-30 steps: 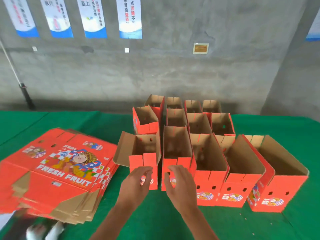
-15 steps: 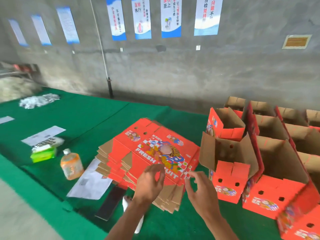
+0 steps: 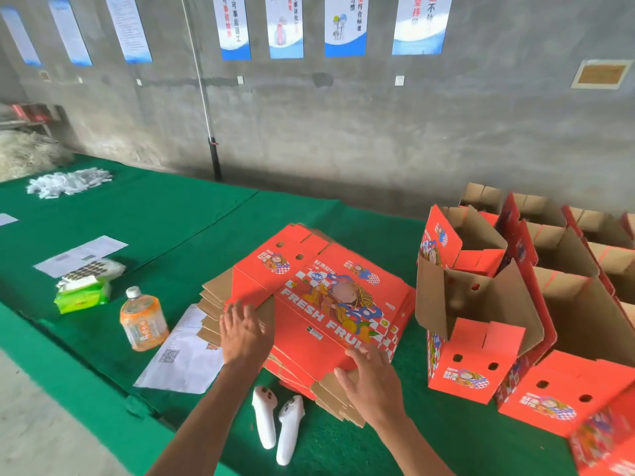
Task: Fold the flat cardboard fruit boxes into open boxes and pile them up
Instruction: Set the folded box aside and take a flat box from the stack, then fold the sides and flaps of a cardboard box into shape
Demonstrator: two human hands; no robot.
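Observation:
A stack of flat red "FRESH FRUIT" cardboard boxes [image 3: 330,297] lies on the green table [image 3: 178,221], just ahead of me. My left hand [image 3: 242,333] rests with spread fingers on the stack's near left corner. My right hand [image 3: 372,379] touches the near right edge of the top sheet, fingers slightly bent. Neither hand visibly grips the cardboard. To the right stand several folded open boxes [image 3: 481,341] in rows, red outside and brown inside.
An orange drink bottle [image 3: 142,321], a green tissue pack [image 3: 82,297] and paper sheets [image 3: 182,359] lie left of the stack. Two white controllers [image 3: 278,420] sit at the near table edge. A grey wall with posters and a pole [image 3: 214,156] stands behind.
My view swung left from the folded boxes to the flat stack. Both hands moved from the folded boxes and now lie on the stack's near edge.

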